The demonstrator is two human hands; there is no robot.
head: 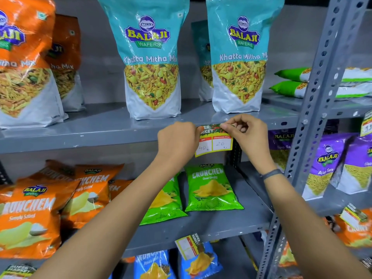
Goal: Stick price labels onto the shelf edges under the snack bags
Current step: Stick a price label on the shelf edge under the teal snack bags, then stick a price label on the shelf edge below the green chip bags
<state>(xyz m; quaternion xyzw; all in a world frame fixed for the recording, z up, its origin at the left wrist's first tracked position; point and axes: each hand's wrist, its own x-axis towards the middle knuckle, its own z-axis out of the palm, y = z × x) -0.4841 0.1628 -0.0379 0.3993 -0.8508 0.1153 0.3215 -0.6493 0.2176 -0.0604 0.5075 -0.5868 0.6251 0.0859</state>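
A yellow-bordered price label (214, 142) with "40" and "20" handwritten in its white boxes lies against the front edge of the grey upper shelf (80, 138). My left hand (177, 140) pinches its top left corner. My right hand (244, 130) pinches its top right edge with thumb and forefinger. The label hangs below and between two teal Khatta Mitha Mix bags (152, 63) (239, 57) that stand on that shelf. Both hands hide part of the label's green header.
Orange mix bags (24, 63) stand at the left. Below are orange Crunchem bags (30, 216), green Crunchem bags (209, 188) and blue bags (198, 260). Another label (189, 246) hangs on the lower shelf edge. A perforated grey upright (314, 109) stands right, purple bags (326, 166) beyond it.
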